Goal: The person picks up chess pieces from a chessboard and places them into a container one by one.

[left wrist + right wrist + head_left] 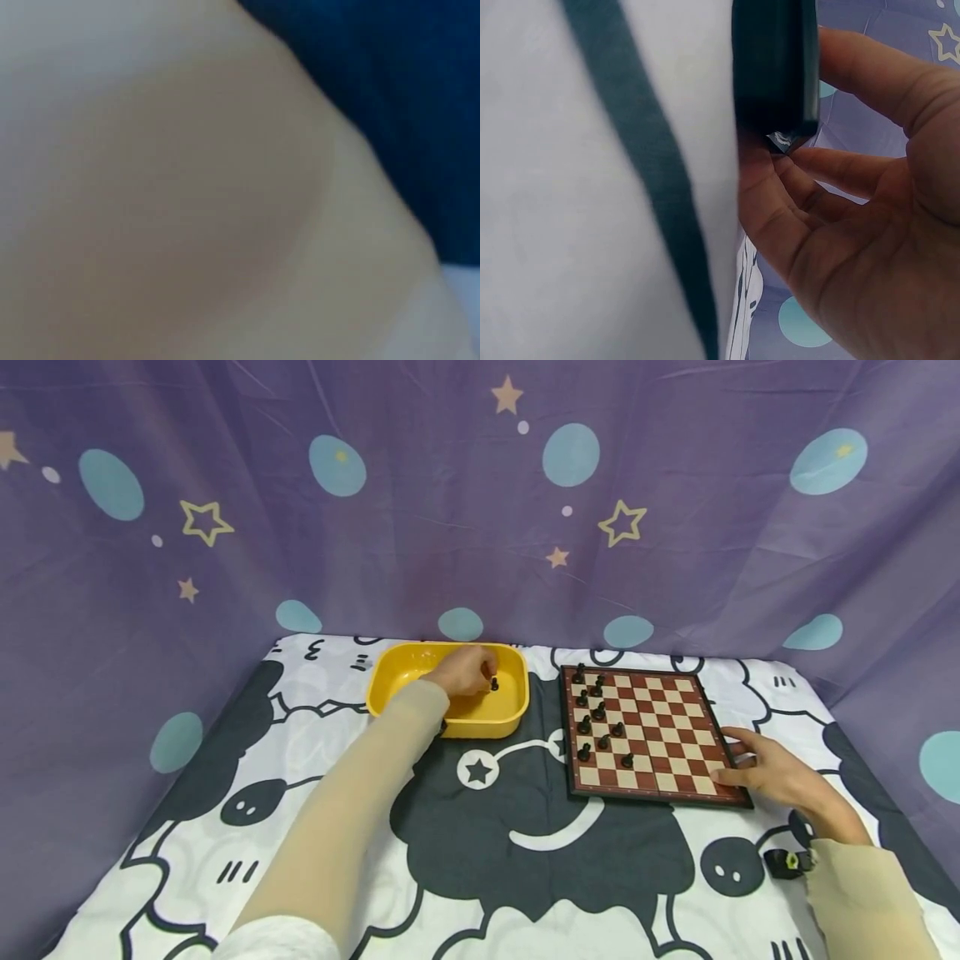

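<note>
My left hand reaches into the yellow tray with its fingers curled down. At its fingertips is a small black chess piece, pinched against the thumb. My right hand grips the right edge of a red-and-cream chessboard, thumb on top and fingers bent under the rim. In the right wrist view, the dark board edge lies between thumb and fingers. Several black chess pieces stand on the board's left part. Blurred sleeve fills most of the left wrist view.
The tray stands left of the chessboard on a cloth printed with black and white cartoon sheep. Behind the table hangs a purple curtain with stars and blue ovals. A fold line crosses the board's middle.
</note>
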`<state>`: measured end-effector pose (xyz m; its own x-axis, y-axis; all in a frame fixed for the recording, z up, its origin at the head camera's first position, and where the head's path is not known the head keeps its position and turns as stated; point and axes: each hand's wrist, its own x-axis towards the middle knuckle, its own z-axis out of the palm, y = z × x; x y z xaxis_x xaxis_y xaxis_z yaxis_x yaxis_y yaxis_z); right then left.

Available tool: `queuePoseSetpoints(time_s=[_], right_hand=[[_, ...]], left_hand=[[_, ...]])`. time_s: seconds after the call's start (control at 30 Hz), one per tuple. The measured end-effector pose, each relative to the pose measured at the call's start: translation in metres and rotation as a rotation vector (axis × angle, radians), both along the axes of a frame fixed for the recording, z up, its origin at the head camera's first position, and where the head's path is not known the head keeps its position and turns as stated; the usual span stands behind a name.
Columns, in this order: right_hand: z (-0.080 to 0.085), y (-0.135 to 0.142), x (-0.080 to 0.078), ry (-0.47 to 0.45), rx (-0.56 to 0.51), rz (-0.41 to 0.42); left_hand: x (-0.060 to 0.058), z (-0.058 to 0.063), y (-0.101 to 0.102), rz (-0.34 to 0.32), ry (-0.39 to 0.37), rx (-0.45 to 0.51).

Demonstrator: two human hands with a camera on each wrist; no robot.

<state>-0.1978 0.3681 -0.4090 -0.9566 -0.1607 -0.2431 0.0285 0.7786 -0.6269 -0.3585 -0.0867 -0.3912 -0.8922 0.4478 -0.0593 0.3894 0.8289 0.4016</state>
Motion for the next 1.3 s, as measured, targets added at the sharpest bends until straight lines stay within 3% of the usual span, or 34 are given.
queuePoseSetpoints(time_s=[0.37,0.6,0.97,1.3], right_hand=[[0.004,-0.001,0.002,0.032,-0.026,0.015],[0.004,0.001,0.003,0.018,-0.018,0.006],[0.001,0.002,0.004,0.04,-0.026,0.015],[0.0,-0.001,0.005,0.051,-0.051,0.019]], left_hand=[[0.016,0.017,-0.008,-0.015,0.024,0.079],[0.032,0.024,-0.01,-0.042,0.036,0.078],[0.054,0.024,-0.01,-0.056,0.038,0.09],[0.064,0.024,-0.013,-0.065,0.073,0.139]])
